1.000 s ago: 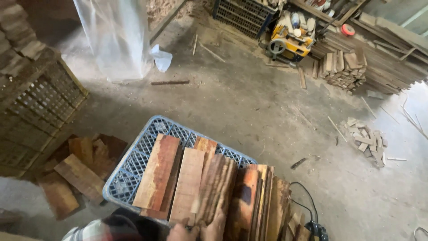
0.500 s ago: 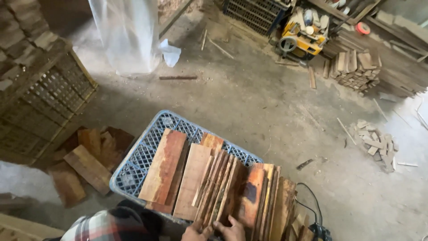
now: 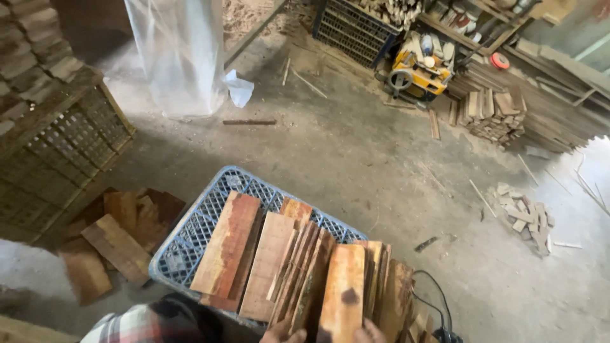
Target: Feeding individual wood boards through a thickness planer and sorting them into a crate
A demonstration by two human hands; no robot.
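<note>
While both hands sit at the bottom edge, the left hand (image 3: 283, 331) and right hand (image 3: 370, 331) touch wood planks (image 3: 279, 267) stacked on a blue crate (image 3: 190, 232); finger positions cannot be told.

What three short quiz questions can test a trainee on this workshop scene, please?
1. True or false: the wooden boards lie on a blue plastic crate.
2. Which machine stands at the top of the view? A) yellow machine B) red drill C) green pump
3. Where do the person's fingers show: at the near or the far ends of the boards?

Key: 1 true; 2 A; 3 the near ends, at the bottom edge of the view, where only the fingertips of both hands show, so the grip cannot be judged.
</note>
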